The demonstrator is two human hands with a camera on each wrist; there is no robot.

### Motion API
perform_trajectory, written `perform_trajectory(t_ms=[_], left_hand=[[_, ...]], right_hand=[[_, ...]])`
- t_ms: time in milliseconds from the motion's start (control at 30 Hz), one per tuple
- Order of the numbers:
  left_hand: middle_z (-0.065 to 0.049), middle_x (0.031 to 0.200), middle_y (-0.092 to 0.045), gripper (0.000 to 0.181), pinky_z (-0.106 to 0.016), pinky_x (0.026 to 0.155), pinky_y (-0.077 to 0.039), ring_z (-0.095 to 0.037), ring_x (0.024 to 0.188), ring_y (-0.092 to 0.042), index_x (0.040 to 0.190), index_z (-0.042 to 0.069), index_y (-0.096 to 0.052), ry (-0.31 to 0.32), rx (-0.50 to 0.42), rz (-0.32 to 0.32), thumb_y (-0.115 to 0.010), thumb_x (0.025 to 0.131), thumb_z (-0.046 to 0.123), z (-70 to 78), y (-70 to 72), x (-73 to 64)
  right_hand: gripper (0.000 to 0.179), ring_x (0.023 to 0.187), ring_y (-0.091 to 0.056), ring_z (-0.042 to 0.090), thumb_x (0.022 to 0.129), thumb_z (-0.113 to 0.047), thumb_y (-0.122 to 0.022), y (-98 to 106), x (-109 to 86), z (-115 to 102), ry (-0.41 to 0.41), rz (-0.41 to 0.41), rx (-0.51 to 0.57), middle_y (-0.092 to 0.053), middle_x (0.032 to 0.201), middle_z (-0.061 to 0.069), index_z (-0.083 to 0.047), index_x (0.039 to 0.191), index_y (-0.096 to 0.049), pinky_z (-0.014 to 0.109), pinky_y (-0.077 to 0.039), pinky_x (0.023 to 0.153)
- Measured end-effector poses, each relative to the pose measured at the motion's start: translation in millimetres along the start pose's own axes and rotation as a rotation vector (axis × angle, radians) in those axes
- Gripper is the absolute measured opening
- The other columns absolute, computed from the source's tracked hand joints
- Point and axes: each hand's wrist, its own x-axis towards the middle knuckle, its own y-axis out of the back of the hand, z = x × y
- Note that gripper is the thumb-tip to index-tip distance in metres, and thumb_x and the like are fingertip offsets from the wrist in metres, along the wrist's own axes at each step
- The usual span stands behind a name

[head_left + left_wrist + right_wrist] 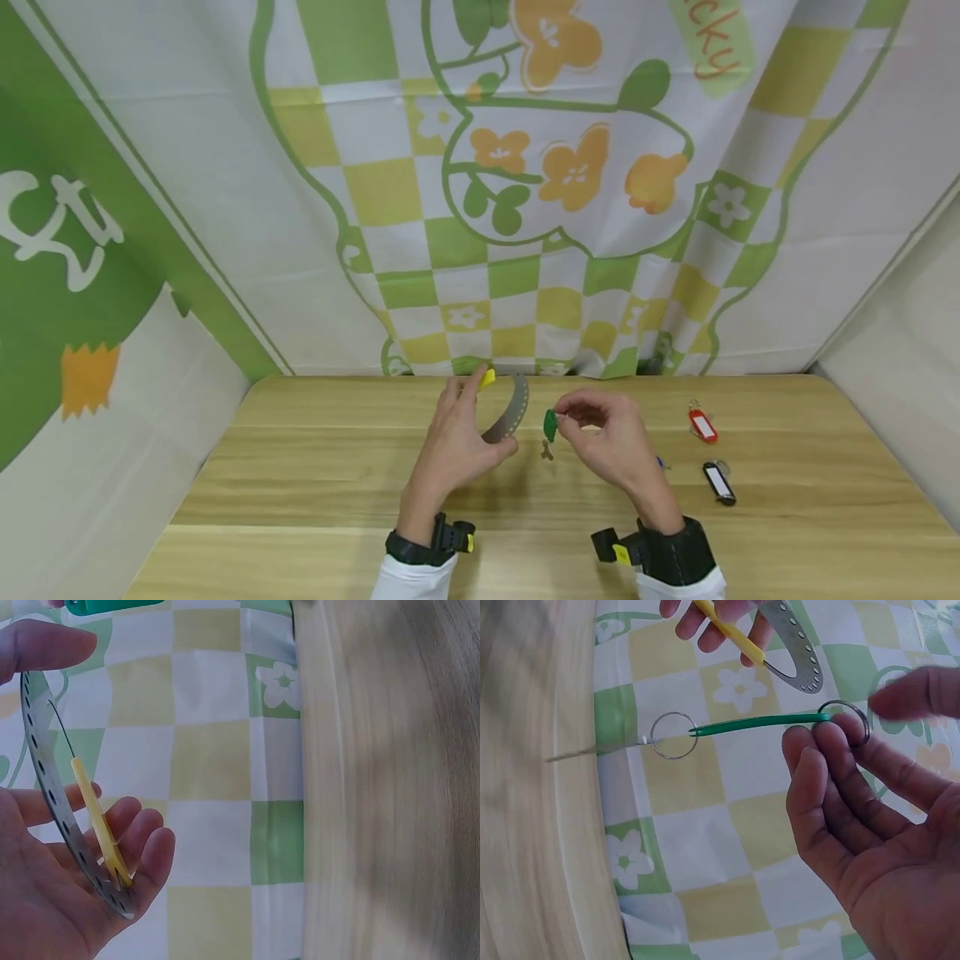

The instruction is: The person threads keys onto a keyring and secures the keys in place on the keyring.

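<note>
My left hand (pixel 453 442) holds a curved grey metal band (pixel 513 410) with a row of holes, spanning it between thumb and fingers. A yellow handle (pixel 99 817) with a thin wire joins the band and lies along the fingers. To the right, my right hand (pixel 611 435) holds a green key tag (pixel 757 722) by the dark split ring (pixel 865 724) at one end, fingertips at that ring. From the tag's other end a thin silver ring (pixel 673 736) carries a key (pixel 547 451), which hangs down over the table. The tag and the band are apart.
On the wooden table (pixel 300 483), a red key tag (pixel 703 426) and a black key tag (pixel 719 483) lie right of my right hand. A small blue thing (pixel 660 462) shows partly behind that hand. A checked, flowered cloth (pixel 525 317) hangs at the table's back edge.
</note>
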Motion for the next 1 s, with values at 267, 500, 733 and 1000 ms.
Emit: perform_trajectory(t_ms=[267, 500, 733, 1000], left_hand=[[-0.014, 0.131, -0.049, 0.100, -0.053, 0.093, -0.047, -0.032, 0.117, -0.049, 0.157, 0.012, -0.036, -0.020, 0.002, 0.007, -0.084, 0.071, 0.028, 0.1, 0.8, -0.4], [-0.013, 0.132, -0.049, 0.102, -0.053, 0.094, -0.047, -0.032, 0.119, -0.050, 0.158, 0.015, -0.035, -0.018, 0.014, 0.014, -0.084, 0.070, 0.028, 0.3, 1.3, 0.5], [-0.013, 0.134, -0.048, 0.102, -0.054, 0.096, -0.046, -0.032, 0.121, -0.049, 0.158, 0.017, -0.035, -0.012, 0.012, 0.017, -0.083, 0.068, 0.029, 1.2, 1.6, 0.4], [-0.013, 0.136, -0.048, 0.103, -0.054, 0.094, -0.047, -0.032, 0.122, -0.049, 0.158, 0.017, -0.035, -0.024, 0.016, 0.015, -0.084, 0.069, 0.030, 3.9, 3.0, -1.0]], right_hand=[[0.022, 0.079, -0.070, 0.015, 0.085, 0.008, -0.074, -2.3, 3.8, 0.6, 0.164, 0.056, -0.180, -0.075, 0.093, 0.005, -0.006, 0.101, -0.077, 0.034, -0.058, 0.069], [0.023, 0.076, -0.072, 0.016, 0.084, 0.005, -0.078, -4.6, 6.6, 1.6, 0.189, 0.169, -0.220, -0.075, 0.090, 0.006, -0.005, 0.105, -0.074, 0.032, -0.057, 0.065], [0.020, 0.075, -0.073, 0.017, 0.080, 0.011, -0.079, -5.7, 8.0, 5.5, 0.234, 0.273, -0.220, -0.074, 0.087, 0.007, -0.004, 0.092, -0.075, 0.028, -0.058, 0.068], [0.023, 0.075, -0.072, 0.022, 0.076, 0.015, -0.080, -7.7, 8.6, 9.0, 0.321, 0.356, -0.115, -0.072, 0.089, 0.009, -0.003, 0.089, -0.074, 0.015, -0.053, 0.072]])
